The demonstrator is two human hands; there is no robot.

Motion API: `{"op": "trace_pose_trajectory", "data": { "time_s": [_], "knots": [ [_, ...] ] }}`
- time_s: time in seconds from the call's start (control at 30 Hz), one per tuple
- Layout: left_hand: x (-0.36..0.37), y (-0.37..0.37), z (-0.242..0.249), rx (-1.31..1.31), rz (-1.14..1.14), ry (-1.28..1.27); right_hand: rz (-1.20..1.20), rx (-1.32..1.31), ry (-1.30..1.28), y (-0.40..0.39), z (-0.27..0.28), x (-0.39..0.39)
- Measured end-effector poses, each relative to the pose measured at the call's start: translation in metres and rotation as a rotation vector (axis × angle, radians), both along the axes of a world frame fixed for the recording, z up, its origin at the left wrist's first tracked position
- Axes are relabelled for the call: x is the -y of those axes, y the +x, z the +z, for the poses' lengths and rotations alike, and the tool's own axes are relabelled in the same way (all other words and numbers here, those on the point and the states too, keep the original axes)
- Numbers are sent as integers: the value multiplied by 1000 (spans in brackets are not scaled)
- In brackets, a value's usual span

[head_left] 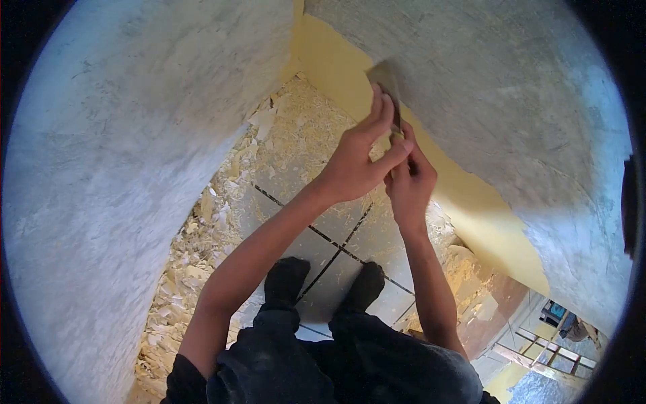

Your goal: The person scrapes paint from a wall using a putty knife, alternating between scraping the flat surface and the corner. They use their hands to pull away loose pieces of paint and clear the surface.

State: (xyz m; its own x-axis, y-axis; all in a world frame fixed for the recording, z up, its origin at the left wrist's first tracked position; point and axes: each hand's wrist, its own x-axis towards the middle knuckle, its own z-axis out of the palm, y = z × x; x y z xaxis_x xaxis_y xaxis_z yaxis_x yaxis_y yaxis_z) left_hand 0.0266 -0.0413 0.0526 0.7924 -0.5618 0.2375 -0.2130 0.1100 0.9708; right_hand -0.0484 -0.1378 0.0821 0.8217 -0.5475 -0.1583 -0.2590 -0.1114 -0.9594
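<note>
Scraper (389, 79) at one o'clock, blade slightly blurred, crossing the line between a band of yellow paint (484, 219) and a bare grey wall (505, 101). Hard to tell whether flush against the surface or just off it.

From the left: rough, greyish-white wall (114, 155) at nine o'clock, reaching up to a corner near twelve. Along its foot, at eight o'clock, a thick spread of pale paint flakes (182, 289), giving way to fine yellow crumbs on the tiled floor (377, 236) toward the corner. At seven and five o'clock, two dark-covered feet (287, 276), planted apart on the tiles, with dark joint lines meeting between and above. Dark trousers (269, 363) below, at six.

Between one and two o'clock, left hand (363, 158), fingers laid along the scraper close to the blade, thumb stretched toward the handle. Just beside it, near three o'clock, right hand (412, 185), curled around the handle.

Further right, the yellow band again, sloping down from twelve to four o'clock, with grey wall above. At far right, around four o'clock, a slatted wooden frame (538, 364), near small dark items (572, 328) too indistinct to name.
</note>
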Motion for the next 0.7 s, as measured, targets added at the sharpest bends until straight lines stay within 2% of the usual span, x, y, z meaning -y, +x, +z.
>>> {"op": "trace_pose_trajectory", "data": {
  "time_s": [0.03, 0.1, 0.17, 0.23, 0.27, 0.3, 0.37, 0.5, 0.57, 0.63, 0.7],
  "knots": [
    [-3, 0, 3, 10, 5, 4, 5, 10, 4, -8, 4, -2],
    [-8, -4, 7, 82, -148, 95, -24, -17, 10, -19, 9, -2],
    [-3, -8, 10, 57, -93, 57, -14, 7, -35, 3, -15, 5],
    [6, 2, 8, -14, 134, -68, 101, 264, -149, 30, -27, -2],
    [6, 6, 5, -32, 131, -65, 78, 111, -54, 26, -13, -4],
    [1, 5, 6, -27, 133, -61, 81, 117, -50, 14, -4, -7],
    [-13, 3, 9, 76, -70, 82, -3, -6, -14, -7, 8, -7],
    [-7, -6, 7, 103, -103, 31, -13, -81, -68, -11, 11, 0],
    [1, 0, 4, 75, 67, 26, 51, 30, -33, 6, 6, -3],
    [-5, -3, 5, 49, 51, 56, 39, -20, 6, -8, 13, 1],
    [-10, 0, 5, 167, -95, 192, -41, -52, 31, -22, 23, -3]
  ]
}}
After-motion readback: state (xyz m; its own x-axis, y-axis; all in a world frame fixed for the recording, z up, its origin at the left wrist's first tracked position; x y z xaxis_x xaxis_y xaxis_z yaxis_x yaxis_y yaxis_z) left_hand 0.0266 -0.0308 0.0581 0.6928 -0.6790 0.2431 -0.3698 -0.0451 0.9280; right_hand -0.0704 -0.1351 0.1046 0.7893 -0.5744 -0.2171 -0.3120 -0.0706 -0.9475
